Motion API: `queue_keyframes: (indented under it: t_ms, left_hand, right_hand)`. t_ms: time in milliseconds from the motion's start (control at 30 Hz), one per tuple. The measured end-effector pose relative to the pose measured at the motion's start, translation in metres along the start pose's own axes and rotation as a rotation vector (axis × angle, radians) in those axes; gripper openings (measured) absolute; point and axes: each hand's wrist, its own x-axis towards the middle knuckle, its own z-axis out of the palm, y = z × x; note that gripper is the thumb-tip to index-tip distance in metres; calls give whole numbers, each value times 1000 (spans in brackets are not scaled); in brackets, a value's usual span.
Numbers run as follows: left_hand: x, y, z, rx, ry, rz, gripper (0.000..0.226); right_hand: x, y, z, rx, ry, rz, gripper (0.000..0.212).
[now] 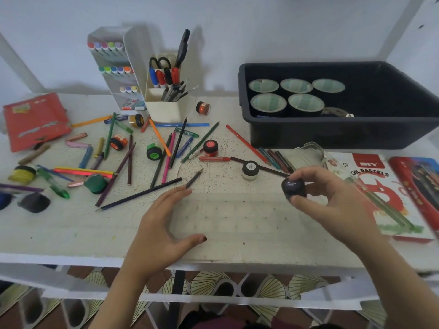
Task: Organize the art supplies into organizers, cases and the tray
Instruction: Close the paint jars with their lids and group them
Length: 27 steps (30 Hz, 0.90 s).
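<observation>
Grasping a small dark paint jar [293, 187] between thumb and fingertips, the right hand [332, 198] holds it above the desk [225, 222], near the oil pastels box [380, 186]. Left hand [161, 229] hovers released, fingers spread, its fingertips touching a short grey pencil [194, 178].

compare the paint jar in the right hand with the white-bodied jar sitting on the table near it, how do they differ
The dark paint jar is held off the table, pinched in the right hand; the white paint jar stands upright on the table, untouched. The held jar looks dark all over and is tilted towards the camera; the standing one has a pale body under a black lid. Both are small round jars with a label on the lid.
</observation>
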Motion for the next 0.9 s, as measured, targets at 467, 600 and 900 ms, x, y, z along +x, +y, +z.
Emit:
queue_keyframes:
  t_ms: [467,600,900]
  left_hand:
    - [0,1,0,-21,-2,-14,79]
    - [-1,0,0,-36,-1,-38,85]
    - [-1,0,0,-58,-1,-35,82]
  right_hand:
    - [-8,33,12,-661,64,-300,34]
    - [-4,29,10,-697,45,-286,24]
    - [44,-2,21,-636,-72,-260,42]
